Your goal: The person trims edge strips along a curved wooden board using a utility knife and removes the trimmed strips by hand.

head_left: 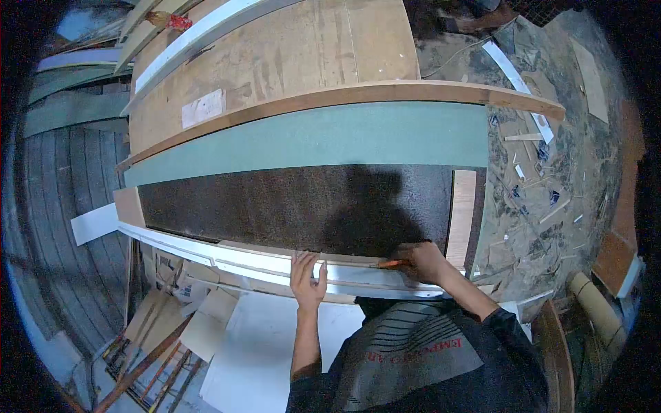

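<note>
Long white strips (255, 263) run along the near edge of a dark brown board (275, 206). My left hand (308, 281) lies on these strips, fingers stretched forward and thumb apart, pressing on them rather than gripping. To its right, my right hand (423, 263) is closed around a slim orange tool (392, 263). The tool's tip points left, close over the seam between the strips and the dark board; whether it is a pencil or a cutter I cannot tell. A short light wood strip (461, 210) lies across the board's right end, another wood piece (129, 208) at its left end.
A pale green panel (310, 134) lies beyond the dark board, with a long wooden batten (330, 91) along its far side. Plywood (296, 48) is further back. Scraps and offcuts (544, 138) litter the floor at right. A white sheet (268, 351) stands below the near edge.
</note>
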A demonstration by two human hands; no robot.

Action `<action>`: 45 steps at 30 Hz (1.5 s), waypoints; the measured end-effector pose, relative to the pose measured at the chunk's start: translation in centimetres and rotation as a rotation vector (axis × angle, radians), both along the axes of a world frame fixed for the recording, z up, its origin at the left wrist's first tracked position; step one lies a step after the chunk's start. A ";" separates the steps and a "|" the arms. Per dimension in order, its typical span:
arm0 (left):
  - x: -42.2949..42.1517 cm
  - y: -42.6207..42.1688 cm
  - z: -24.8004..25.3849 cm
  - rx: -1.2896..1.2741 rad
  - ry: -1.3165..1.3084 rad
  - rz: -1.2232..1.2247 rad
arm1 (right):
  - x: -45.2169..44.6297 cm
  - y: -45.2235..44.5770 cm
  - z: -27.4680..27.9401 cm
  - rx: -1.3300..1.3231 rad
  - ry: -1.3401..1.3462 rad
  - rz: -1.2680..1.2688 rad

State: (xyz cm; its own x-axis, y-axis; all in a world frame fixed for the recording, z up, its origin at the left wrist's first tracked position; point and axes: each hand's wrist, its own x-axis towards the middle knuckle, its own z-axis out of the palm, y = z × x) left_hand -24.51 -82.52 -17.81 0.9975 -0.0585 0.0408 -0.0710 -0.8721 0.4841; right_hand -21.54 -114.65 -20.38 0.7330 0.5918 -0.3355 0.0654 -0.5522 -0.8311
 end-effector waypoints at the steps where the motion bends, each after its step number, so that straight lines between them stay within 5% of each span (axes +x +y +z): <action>1: 0.0 0.0 -0.1 -0.004 -0.022 -0.005 | 0.1 -0.2 0.0 0.027 0.021 0.028; 17: 1.6 0.5 0.4 0.184 0.054 -0.125 | 2.5 1.5 1.4 0.001 0.023 0.140; 41: 1.9 0.9 -0.6 0.094 0.071 -0.043 | 3.6 5.8 1.0 0.113 0.012 -0.018; 45: 1.9 1.2 -0.5 0.044 0.073 -0.046 | 3.6 7.0 1.7 0.031 0.176 0.033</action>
